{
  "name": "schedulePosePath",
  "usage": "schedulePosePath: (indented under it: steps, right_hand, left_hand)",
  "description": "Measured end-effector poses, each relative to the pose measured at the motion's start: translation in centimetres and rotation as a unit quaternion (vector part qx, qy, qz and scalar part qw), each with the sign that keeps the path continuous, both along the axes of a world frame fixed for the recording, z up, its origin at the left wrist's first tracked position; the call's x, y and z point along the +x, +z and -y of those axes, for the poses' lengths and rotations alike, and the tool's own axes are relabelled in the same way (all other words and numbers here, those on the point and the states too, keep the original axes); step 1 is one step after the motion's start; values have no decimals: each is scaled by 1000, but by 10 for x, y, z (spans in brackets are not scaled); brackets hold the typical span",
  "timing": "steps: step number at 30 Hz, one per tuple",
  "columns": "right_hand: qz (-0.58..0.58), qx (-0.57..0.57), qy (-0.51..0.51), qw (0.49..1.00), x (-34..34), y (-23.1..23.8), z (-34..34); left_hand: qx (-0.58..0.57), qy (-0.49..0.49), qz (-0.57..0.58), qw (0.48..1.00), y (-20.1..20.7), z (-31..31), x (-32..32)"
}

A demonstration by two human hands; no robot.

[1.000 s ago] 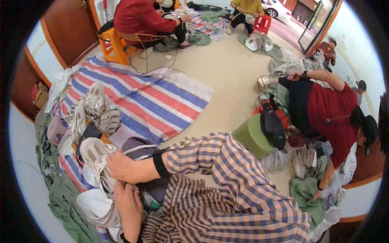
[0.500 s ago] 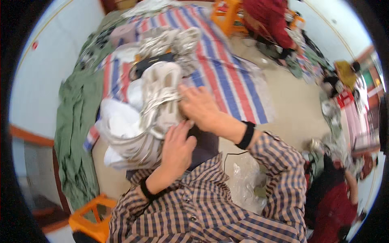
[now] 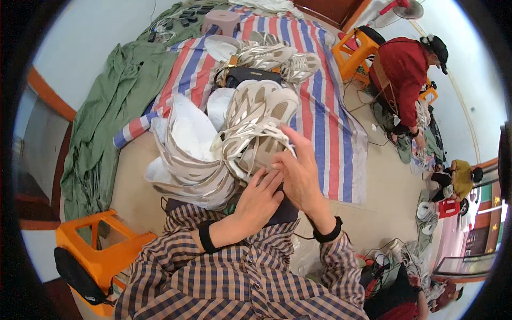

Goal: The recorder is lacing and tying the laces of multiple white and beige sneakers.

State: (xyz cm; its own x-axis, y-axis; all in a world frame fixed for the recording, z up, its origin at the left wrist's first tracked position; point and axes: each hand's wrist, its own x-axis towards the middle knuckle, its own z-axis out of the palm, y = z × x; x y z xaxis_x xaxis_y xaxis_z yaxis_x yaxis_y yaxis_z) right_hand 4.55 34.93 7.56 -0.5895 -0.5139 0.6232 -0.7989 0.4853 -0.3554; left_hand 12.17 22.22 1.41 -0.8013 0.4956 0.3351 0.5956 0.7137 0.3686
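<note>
In my lap lies a bundle of white and beige sneaker uppers [image 3: 250,114] with loose white laces across them. My right hand [image 3: 301,173] is closed at the bundle's right side, thumb and forefinger pinching a white shoelace [image 3: 289,146]. My left hand [image 3: 258,200] is beside it, fingers bent and pressed on the near end of the front upper; its thumb's hold is partly hidden. To the left, against the bundle, is a curved nested stack of white-lined uppers [image 3: 194,173].
Beyond my lap, a black bag-like item [image 3: 248,76] and more sneakers [image 3: 266,56] sit on a striped sheet [image 3: 333,133]. A green cloth [image 3: 106,112] lies left, near an orange stool [image 3: 106,234]. One person in red [image 3: 402,74] bends over at far right; others are farther right.
The view has shifted. My right hand has gone from lying flat along the upper to pinching a lace. The left hand stays at the near end of the bundle.
</note>
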Motion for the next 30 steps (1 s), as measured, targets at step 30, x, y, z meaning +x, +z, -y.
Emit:
schedulePosePath:
  steps: [30]
  right_hand:
    - [461, -280, 5, 842, 91, -59, 8]
  left_hand:
    - [324, -96, 315, 887, 40, 12, 15]
